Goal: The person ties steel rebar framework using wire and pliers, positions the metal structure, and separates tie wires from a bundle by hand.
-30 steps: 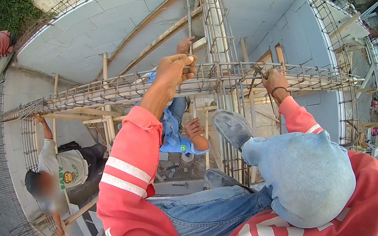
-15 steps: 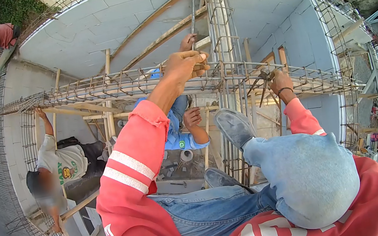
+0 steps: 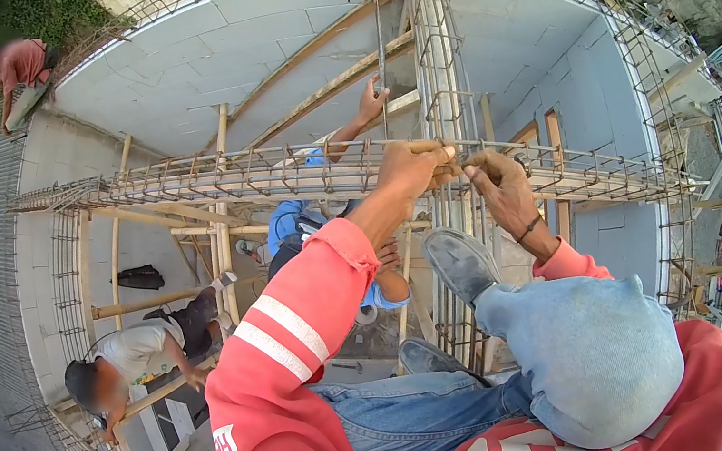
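My left hand point(image 3: 415, 170) is closed in a pinch above the crossing of two rebar cages; whatever lies between its fingertips is too small to make out. Just to its right, my right hand point(image 3: 504, 192) has thumb and fingers pressed together, nearly touching the left fingertips. A dark bit shows by its outer fingers, too unclear to name. Beneath both hands runs the horizontal rebar cage point(image 3: 273, 166), which meets the upright-running cage point(image 3: 434, 48). My shoe point(image 3: 462, 264) rests along the second cage, below my hands.
A person in blue point(image 3: 284, 225) is below the cage, one hand point(image 3: 372, 100) at a thin rod. At lower left a person in a light shirt point(image 3: 139, 347) leans by wooden poles. Another person in red point(image 3: 22, 65) bends at upper left. Block walls point(image 3: 268, 24) surround the beams.
My left hand has moved right along the cage. My right hand has come left to meet it, and the pincers it held no longer show clearly. The light-shirted person's arm has come down.
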A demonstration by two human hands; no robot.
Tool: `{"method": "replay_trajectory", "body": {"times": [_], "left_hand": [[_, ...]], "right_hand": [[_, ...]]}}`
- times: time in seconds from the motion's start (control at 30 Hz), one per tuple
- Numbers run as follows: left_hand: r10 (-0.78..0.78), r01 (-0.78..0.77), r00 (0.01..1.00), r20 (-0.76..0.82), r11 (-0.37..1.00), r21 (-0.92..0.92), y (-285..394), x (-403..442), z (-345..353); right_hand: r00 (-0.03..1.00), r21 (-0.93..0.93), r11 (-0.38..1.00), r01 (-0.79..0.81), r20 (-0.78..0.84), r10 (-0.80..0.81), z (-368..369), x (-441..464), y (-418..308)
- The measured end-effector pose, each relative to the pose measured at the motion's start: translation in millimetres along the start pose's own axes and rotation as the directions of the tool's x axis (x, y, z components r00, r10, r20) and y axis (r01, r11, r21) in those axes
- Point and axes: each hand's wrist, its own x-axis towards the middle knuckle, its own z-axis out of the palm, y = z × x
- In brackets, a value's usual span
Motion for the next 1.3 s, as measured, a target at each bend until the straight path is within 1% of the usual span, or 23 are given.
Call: {"method": "replay_trajectory", "body": {"times": [0.1,0.13,0.17,0.2,0.27,0.33,0.4,0.43,0.47,0.53,0.57,0.73,0.8,0.93,0.97,1.0,1.07,1.1,1.13,1.17,1.2,1.23,1.3], "left_hand": [[0.007,-0.011,0.999,0.051,0.997,0.075,-10.1,1.4,0.5],[0.003,-0.015,0.997,0.081,0.989,0.149,-11.3,1.2,-0.8],[-0.002,-0.023,0.994,0.109,0.975,0.223,-8.1,-1.7,-0.5],[0.001,-0.026,0.994,0.11,0.974,0.225,-5.1,-4.4,1.1],[0.038,-0.088,0.976,0.212,0.969,0.231,1.0,-10.3,5.9],[0.063,-0.126,0.966,0.251,0.962,0.243,4.4,-13.0,12.4],[0.091,-0.167,0.953,0.288,0.954,0.251,6.4,-15.6,20.4],[0.093,-0.156,0.972,0.216,0.942,0.298,6.2,-17.9,24.6],[0.096,-0.14,0.985,0.141,0.929,0.344,7.4,-21.8,28.5],[0.082,-0.106,0.992,0.097,0.955,0.276,10.6,-28.9,35.0],[0.062,-0.072,0.996,0.057,0.975,0.21,10.4,-30.6,37.5],[0.03,-0.036,0.994,0.104,0.998,0.053,-6.8,-21.5,41.5],[0.026,-0.031,0.993,0.119,0.999,0.036,-9.0,-20.7,41.0],[0.056,-0.064,0.996,0.07,0.992,0.108,-10.0,-23.5,44.0],[0.086,-0.091,0.995,0.05,0.99,0.103,-8.9,-24.9,46.6],[0.081,-0.085,0.996,0.045,0.991,0.102,-6.0,-28.9,50.2],[0.434,-0.396,0.898,0.074,0.723,0.566,0.4,-32.2,59.6],[0.549,-0.496,0.826,0.128,0.601,0.627,-0.6,-25.1,64.7],[0.549,-0.492,0.827,0.12,0.607,0.624,-1.1,-18.2,72.3],[0.573,-0.556,0.79,0.215,0.523,0.646,1.8,-14.3,80.1],[0.588,-0.617,0.745,0.313,0.432,0.657,4.9,-9.2,88.0],[0.592,-0.618,0.744,0.31,0.434,0.656,9.3,-3.1,96.8],[0.317,-0.458,0.881,0.352,0.76,0.462,15.2,10.6,118.1]], "right_hand": [[0.988,-0.069,0.987,0.143,0.07,-0.138,-10.0,0.8,12.0],[0.974,0.106,0.989,-0.106,0.212,0.082,-18.1,-0.8,8.0],[0.888,0.237,0.9,-0.366,0.38,0.261,-24.0,-1.3,0.2],[0.889,0.239,0.901,-0.363,0.378,0.258,-30.7,-1.5,0.3],[0.746,0.462,0.648,-0.606,0.613,0.26,-48.4,-3.2,6.0],[0.723,0.474,0.612,-0.633,0.644,0.248,-51.9,-9.8,7.3],[0.801,0.547,0.631,-0.55,0.56,0.212,-45.5,-18.1,10.2],[0.881,0.515,0.745,-0.425,0.426,0.208,-39.4,-21.3,11.6],[0.879,0.512,0.745,-0.426,0.428,0.208,-34.0,-22.1,7.6],[0.997,0.173,0.985,-0.011,0.073,-0.002,-26.5,-23.0,0.1],[0.996,0.109,0.99,0.093,-0.014,-0.092,-22.3,-21.4,2.0],[0.99,0.038,0.996,0.084,-0.118,-0.079,-25.1,-23.3,-2.6],[0.969,-0.136,0.973,0.185,-0.141,-0.204,-24.7,-24.0,2.9],[0.961,-0.018,0.971,0.239,-0.139,-0.239,-26.2,-21.8,7.1],[0.996,0.371,0.924,-0.091,0.011,0.094,-36.1,-23.3,1.8],[0.9,0.634,0.64,-0.434,0.272,0.341,-43.1,-26.8,-4.2],[0.883,0.666,0.586,-0.462,0.287,0.37,-53.6,-33.4,-14.8],[0.898,0.556,0.709,-0.434,0.205,0.39,-65.7,-38.2,-16.9],[0.912,0.424,0.811,-0.404,0.12,0.392,-76.6,-42.0,-15.7],[0.911,0.418,0.812,-0.407,0.125,0.393,-85.5,-44.8,-11.8],[0.939,0.29,0.899,-0.329,-0.001,0.344,-93.8,-46.5,-7.5],[0.955,0.144,0.957,-0.252,-0.12,0.27,-100.3,-47.6,-4.2],[0.962,0.018,0.987,-0.16,-0.223,0.16,-106.3,-50.4,7.7]]}}
